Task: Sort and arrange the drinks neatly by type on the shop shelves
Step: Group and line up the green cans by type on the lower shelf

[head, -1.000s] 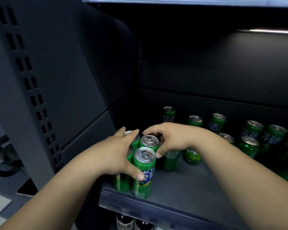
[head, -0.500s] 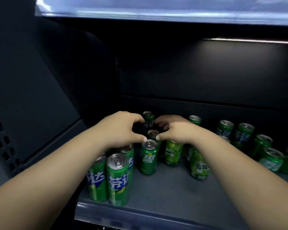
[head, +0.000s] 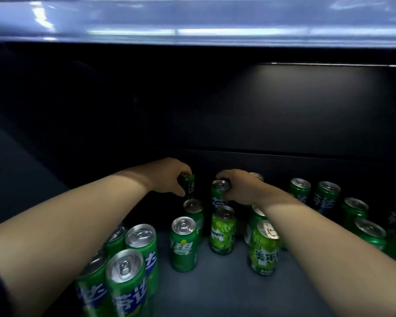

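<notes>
Both my hands reach deep into a dark shelf (head: 215,291) full of green drink cans. My left hand (head: 169,177) grips the top of a green can (head: 189,186) near the back wall. My right hand (head: 240,186) is closed over the top of another green can (head: 218,195) just to its right. A tight group of green cans (head: 126,271) stands at the front left under my left forearm. Between my arms stand a dark green can (head: 183,243) and a light green Mirinda can (head: 223,232); a second light green can (head: 264,248) is partly hidden by my right forearm.
Several more green cans (head: 325,195) stand loosely spread along the right side of the shelf. The upper shelf's lit front strip (head: 192,21) hangs overhead. The dark back wall (head: 284,115) and left side wall (head: 21,168) enclose the space.
My view has moved closer and to the right. Both hands have reached further back, from the middle cans to two cans near the back wall, and closed on them.
</notes>
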The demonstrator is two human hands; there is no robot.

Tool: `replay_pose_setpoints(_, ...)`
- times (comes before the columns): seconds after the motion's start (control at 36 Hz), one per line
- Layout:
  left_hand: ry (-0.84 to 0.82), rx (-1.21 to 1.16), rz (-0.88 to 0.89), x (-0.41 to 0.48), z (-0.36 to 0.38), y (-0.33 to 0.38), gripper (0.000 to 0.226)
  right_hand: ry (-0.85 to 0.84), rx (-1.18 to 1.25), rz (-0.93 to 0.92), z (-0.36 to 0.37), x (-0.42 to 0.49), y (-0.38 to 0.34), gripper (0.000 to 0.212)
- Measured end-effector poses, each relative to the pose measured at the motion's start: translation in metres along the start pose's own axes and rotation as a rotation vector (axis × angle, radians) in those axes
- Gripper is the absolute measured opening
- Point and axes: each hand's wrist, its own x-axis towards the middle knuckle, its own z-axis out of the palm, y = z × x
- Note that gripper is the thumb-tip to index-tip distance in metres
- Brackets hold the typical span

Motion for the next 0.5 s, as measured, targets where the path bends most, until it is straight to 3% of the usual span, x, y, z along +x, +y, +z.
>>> replay_pose_setpoints(0.28, -0.025, -0.006, 0.002, 0.049, 0.022, -0.019, 0.08, -0.071, 0.019, -0.035, 0.011, 0.024, 0.008, 0.042)
replay_pose_setpoints(0.42, -0.123, -0.042, -0.021, 0.063, 0.027, -0.021, 0.075, -0.077, 0.001, -0.055, 0.012, 0.027, 0.009, 0.047)
replay_pose_setpoints(0.5, -0.072, -0.082, -0.037, 0.066, 0.032, -0.024, 0.072, -0.057, 0.022, -0.064, 0.014, 0.025, 0.009, 0.046)
